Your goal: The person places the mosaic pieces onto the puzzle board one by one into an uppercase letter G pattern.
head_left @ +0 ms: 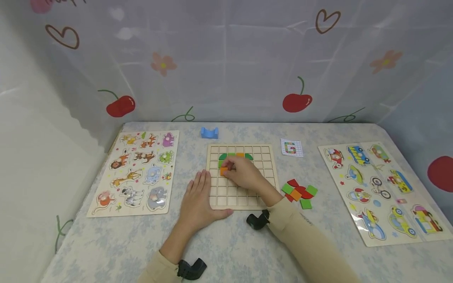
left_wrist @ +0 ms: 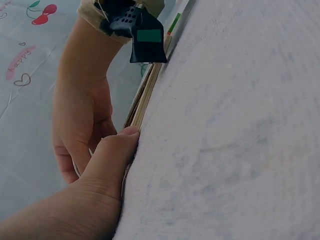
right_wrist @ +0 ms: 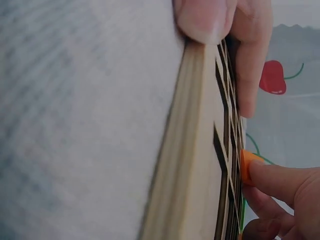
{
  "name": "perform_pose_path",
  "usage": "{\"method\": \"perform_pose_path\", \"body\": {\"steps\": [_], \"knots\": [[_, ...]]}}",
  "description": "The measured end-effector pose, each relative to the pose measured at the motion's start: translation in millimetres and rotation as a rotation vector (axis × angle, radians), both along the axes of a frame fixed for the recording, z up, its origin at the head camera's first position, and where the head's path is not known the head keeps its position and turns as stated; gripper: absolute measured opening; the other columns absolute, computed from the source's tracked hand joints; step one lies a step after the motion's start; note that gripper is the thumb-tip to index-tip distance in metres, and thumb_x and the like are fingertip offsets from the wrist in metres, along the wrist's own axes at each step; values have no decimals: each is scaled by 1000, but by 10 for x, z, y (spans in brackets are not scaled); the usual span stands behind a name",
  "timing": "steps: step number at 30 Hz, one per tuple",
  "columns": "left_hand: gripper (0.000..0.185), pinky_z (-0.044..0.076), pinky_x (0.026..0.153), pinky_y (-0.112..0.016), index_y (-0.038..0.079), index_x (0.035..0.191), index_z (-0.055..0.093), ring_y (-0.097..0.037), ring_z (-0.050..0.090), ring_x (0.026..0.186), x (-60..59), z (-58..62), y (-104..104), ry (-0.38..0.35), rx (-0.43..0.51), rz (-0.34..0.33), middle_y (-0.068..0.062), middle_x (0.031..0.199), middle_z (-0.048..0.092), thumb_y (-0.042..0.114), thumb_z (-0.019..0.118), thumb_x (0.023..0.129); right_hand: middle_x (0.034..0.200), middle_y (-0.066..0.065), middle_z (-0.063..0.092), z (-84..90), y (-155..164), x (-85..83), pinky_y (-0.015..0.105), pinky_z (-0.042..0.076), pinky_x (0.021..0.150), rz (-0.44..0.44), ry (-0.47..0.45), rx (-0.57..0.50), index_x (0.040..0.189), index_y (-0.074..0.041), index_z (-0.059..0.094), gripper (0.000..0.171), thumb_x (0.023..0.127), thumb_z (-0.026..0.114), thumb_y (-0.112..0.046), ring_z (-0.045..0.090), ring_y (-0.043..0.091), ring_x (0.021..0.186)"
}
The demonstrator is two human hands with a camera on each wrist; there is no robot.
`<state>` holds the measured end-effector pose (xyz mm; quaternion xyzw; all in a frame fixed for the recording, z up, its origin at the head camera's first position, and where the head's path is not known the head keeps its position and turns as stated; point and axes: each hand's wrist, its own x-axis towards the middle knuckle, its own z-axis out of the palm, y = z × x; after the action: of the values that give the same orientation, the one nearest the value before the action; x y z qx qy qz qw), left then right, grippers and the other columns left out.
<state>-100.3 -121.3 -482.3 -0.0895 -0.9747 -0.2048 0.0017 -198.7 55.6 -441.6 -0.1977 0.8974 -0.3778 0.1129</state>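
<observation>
- Left hand [head_left: 198, 198] lies flat with straight fingers on the worktop [head_left: 230, 251], pressed to the left edge of the wooden grid board [head_left: 247, 196], thumb along its near edge – an open, bracing grip holding nothing.
- Right hand [head_left: 244, 175] hovers over the board's left-centre, its grip pinching an orange tile [head_left: 223, 171] at the fingertips, just below the green and orange pieces [head_left: 235, 156] already seated in the second row.
- To do this well, I'd judge: keep the left hand pinning the board so it can't slide, square the tile to its cell, lower it flat, then press lightly.
- Spare red, green and orange tiles [head_left: 299, 192] wait just right of the board; the pattern card [head_left: 291, 147] lies beyond them.
- The head view alone shows which cell is targeted and the whole layout.
- The left wrist view shows the thumb [left_wrist: 120, 145] butted against the board's edge, hidden from above.
- The right wrist view shows the orange tile [right_wrist: 246, 165] sitting proud of the board's surface, fingertip on it – not yet seated.
</observation>
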Motion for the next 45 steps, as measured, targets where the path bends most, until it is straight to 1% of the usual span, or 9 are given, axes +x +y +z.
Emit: {"method": "perform_pose_path", "body": {"steps": [8, 15, 22, 29, 32, 36, 39, 41, 45], "knots": [[136, 14, 125, -51, 1, 158, 12, -29, 10, 156, 9, 10, -5, 3, -3, -3, -15, 167, 12, 84, 66, 65, 91, -4, 63, 1, -26, -14, 30, 50, 75, 11, 42, 42, 104, -18, 70, 10, 94, 69, -19, 57, 12, 79], [135, 10, 126, -48, 4, 159, 7, -26, 5, 156, -4, 19, -7, -30, -4, -3, -12, 168, 9, 86, 63, 67, 92, -4, 61, 1, -38, -28, 30, 49, 73, 20, 81, 72, 104, -19, 70, 11, 94, 69, -21, 55, 13, 80], [135, 11, 126, -48, 4, 159, 8, -25, 5, 156, -10, 19, -7, -27, -6, -3, -12, 168, 9, 86, 62, 67, 95, -3, 61, 6, -36, -21, 30, 49, 74, 29, 63, 71, 103, -19, 70, 10, 94, 68, -22, 56, 14, 82], [136, 10, 126, -48, 4, 159, 7, -25, 5, 156, -6, 15, -7, -34, -7, -1, -12, 168, 8, 86, 62, 66, 99, -5, 61, -14, -36, 0, 31, 50, 79, 15, 42, 75, 102, -20, 72, 9, 94, 68, -24, 56, 13, 87], [135, 10, 126, -48, 4, 159, 8, -26, 5, 156, -5, 20, -5, -31, -3, -1, -12, 167, 9, 85, 63, 67, 100, -5, 63, -21, -34, 12, 31, 52, 82, 17, 56, 78, 102, -19, 73, 10, 94, 69, -23, 58, 11, 89], [135, 10, 126, -48, 4, 159, 8, -26, 6, 156, -2, 18, -3, -30, 4, 0, -12, 167, 9, 85, 64, 66, 103, -4, 63, -4, 1, 55, 30, 52, 79, 31, 57, 95, 110, -17, 76, 19, 94, 69, -22, 58, 10, 87], [135, 10, 126, -49, 4, 159, 8, -26, 6, 156, 5, 14, -7, -29, 1, 0, -12, 167, 9, 86, 63, 66, 105, -4, 62, 18, 54, 103, 29, 49, 73, 54, 39, 102, 119, -18, 75, 26, 94, 69, -23, 55, 11, 82], [135, 11, 126, -49, 4, 159, 9, -26, 6, 156, 8, 11, -9, -25, 1, -1, -12, 167, 9, 86, 62, 66, 105, -5, 63, 31, 101, 136, 30, 47, 71, 69, 40, 105, 120, -18, 74, 27, 95, 68, -23, 54, 11, 80], [136, 10, 126, -49, 4, 159, 8, -26, 5, 156, 3, 6, -7, -21, -5, -2, -12, 167, 9, 87, 62, 66, 105, -6, 66, 60, 257, 195, 30, 50, 80, 65, 49, 106, 118, -18, 74, 26, 93, 70, -23, 56, 10, 88]]}}
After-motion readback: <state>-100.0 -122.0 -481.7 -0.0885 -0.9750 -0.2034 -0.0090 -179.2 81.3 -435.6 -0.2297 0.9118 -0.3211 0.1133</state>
